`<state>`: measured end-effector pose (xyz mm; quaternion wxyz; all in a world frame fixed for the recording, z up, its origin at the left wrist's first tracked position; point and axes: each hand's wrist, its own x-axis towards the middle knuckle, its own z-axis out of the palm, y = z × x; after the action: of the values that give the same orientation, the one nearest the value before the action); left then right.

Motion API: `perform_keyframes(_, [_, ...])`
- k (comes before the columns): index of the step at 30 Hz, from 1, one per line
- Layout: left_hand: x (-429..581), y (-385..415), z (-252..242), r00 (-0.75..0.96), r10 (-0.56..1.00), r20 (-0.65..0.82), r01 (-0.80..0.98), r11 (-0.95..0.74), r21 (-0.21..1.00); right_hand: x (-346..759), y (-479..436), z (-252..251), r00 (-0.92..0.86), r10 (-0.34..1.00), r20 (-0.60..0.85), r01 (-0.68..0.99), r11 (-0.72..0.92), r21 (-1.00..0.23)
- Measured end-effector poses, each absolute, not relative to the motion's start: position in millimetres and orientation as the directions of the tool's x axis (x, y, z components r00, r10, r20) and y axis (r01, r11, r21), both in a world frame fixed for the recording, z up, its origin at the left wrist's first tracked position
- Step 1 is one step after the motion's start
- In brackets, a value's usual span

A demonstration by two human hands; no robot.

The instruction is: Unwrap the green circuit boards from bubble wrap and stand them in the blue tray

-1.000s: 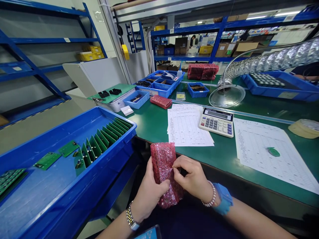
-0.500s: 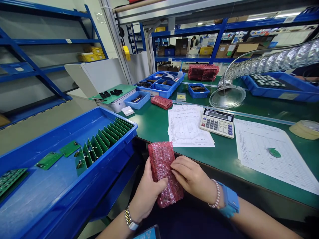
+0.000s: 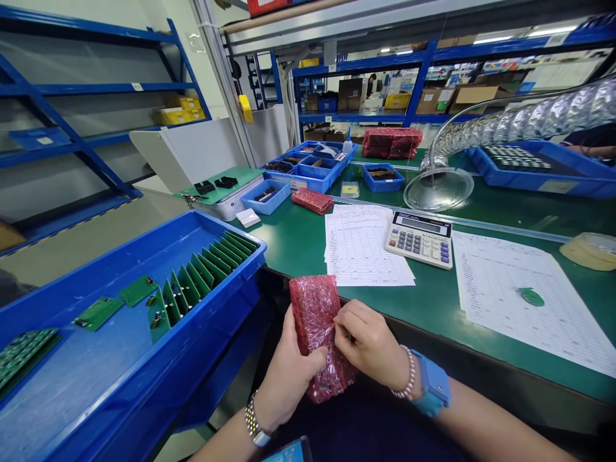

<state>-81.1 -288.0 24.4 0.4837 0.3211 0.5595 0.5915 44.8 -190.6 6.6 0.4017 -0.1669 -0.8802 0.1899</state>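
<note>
A package in red bubble wrap (image 3: 315, 308) is held up in front of me, just off the bench's near edge. My left hand (image 3: 293, 372) is closed around its left side, thumb across the front. At the package's right edge, my right hand (image 3: 368, 337) is closed in a pinch, fingertips touching the wrap. Whether those fingertips grip a fold or tape of the wrap is too small to tell. What lies inside the wrap is hidden. To the left stands a large blue bin (image 3: 110, 263) with several green circuit boards (image 3: 192, 282) upright in a row along its right wall.
On the green bench (image 3: 289, 240) lie printed sheets (image 3: 360, 247), a calculator (image 3: 421, 237) and a roll of tape (image 3: 590, 250). Behind are a flat red bubble-wrapped package (image 3: 312, 200), blue parts trays (image 3: 312, 170) and a fume extraction hood (image 3: 439, 189). A person's arm shows at far right.
My right hand's fingers have curled into a tighter pinch at the wrap's edge. The package has shifted slightly to the right, still in my left hand.
</note>
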Motion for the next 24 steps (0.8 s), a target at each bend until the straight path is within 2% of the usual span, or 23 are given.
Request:
perform_keyframes(6, [-79.7,-284.0,26.1,-0.350,0.930,-0.112,-0.219,0.035,0.975,35.7,-190.0,7.0,-0.476,0.578,0.662,0.184,0.802,-0.568])
perform_keyframes(15, [-85.9,-292.9,16.7,-0.315,0.942,-0.113,-0.222,0.043,0.974,55.0,-152.4,12.0,-0.374,0.676,0.636,0.307,0.737,-0.603])
perform_keyframes(17, [-87.5,-293.3,18.1,-0.345,0.932,-0.117,-0.236,0.034,0.971,61.6,-153.7,19.8,-0.520,0.591,0.616,0.212,0.788,-0.578])
perform_keyframes(20, [-87.3,-290.9,22.5,-0.352,0.926,-0.136,-0.304,0.024,0.952,60.8,-168.7,27.3,-0.717,0.353,0.602,0.038,0.881,-0.472])
perform_keyframes(22, [-85.8,-289.6,24.6,-0.333,0.932,-0.143,-0.321,0.031,0.947,55.4,-178.5,27.7,-0.744,0.279,0.607,0.028,0.921,-0.390])
perform_keyframes(24, [-84.4,-289.0,25.3,-0.325,0.935,-0.142,-0.309,0.037,0.950,50.2,-183.7,25.9,-0.742,0.265,0.616,0.055,0.940,-0.338])
